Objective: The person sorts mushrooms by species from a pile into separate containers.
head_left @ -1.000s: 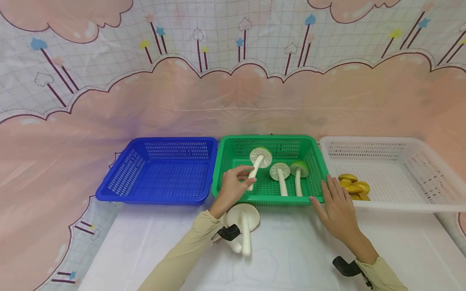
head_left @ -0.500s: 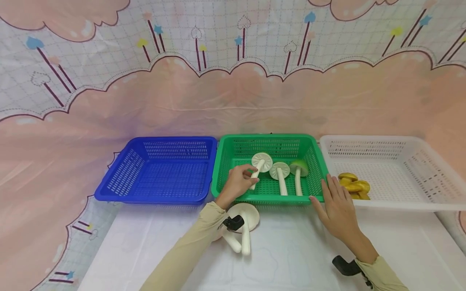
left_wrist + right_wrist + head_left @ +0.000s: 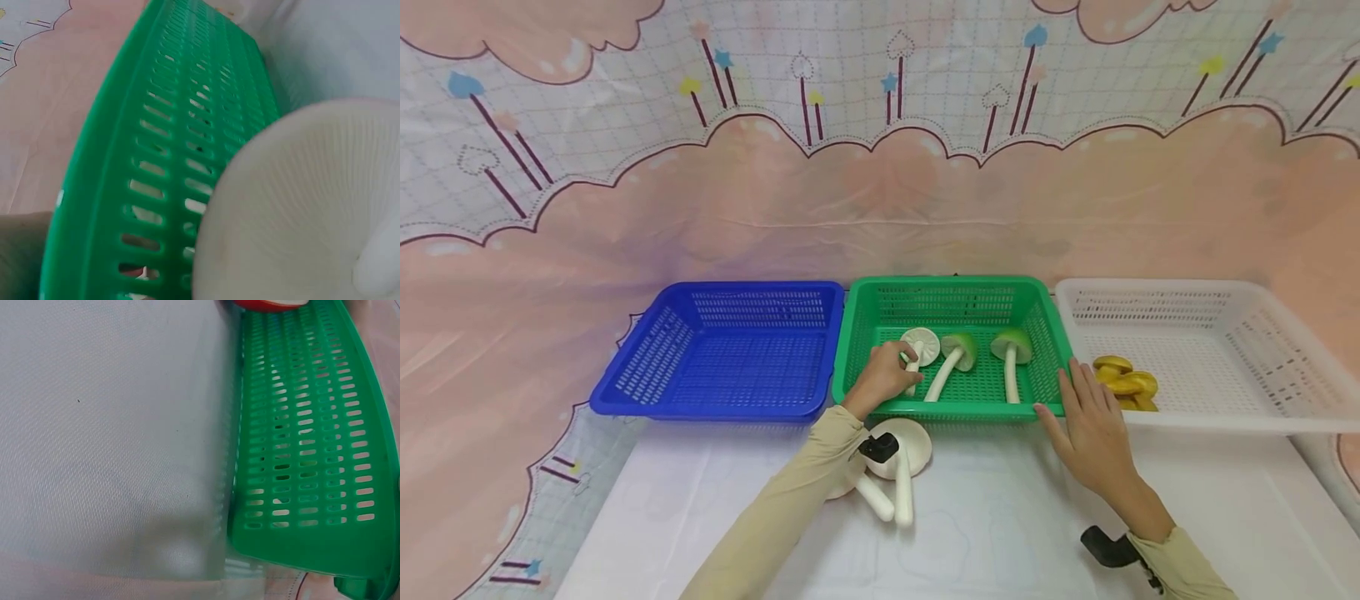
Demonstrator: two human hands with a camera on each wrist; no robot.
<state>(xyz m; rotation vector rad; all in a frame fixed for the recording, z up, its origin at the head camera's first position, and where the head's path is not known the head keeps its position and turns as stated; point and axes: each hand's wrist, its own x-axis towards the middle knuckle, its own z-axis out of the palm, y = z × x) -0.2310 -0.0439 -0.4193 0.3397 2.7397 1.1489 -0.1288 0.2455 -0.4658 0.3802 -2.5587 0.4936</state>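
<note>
My left hand (image 3: 883, 375) reaches over the front rim of the green basket (image 3: 977, 408). Its fingers and thumb pinch the stem of a toy mushroom (image 3: 921, 343), whose pale gilled underside faces up. Beside it in the basket lie a green-capped mushroom (image 3: 961, 350) with its stem slanting toward the hand and another green-capped mushroom (image 3: 1011, 343) further right. My right hand (image 3: 1093, 437) rests with extended fingers at the basket's front right corner. Below my left wrist, two larger pale-stemmed mushrooms (image 3: 904, 492) lie on the table; one cap (image 3: 294, 206) fills much of the left wrist view.
A blue basket (image 3: 700, 408) stands to the left of the green one. On the right, a white basket (image 3: 1240, 421) holds several yellow mushrooms (image 3: 1126, 383) in its front left corner. Patterned cloth (image 3: 880, 200) hangs behind all three baskets.
My left hand has lowered the mushroom into the basket and shifted it left. The middle mushroom has rolled, its green cap now showing and its stem swung left. My right hand stays put.
</note>
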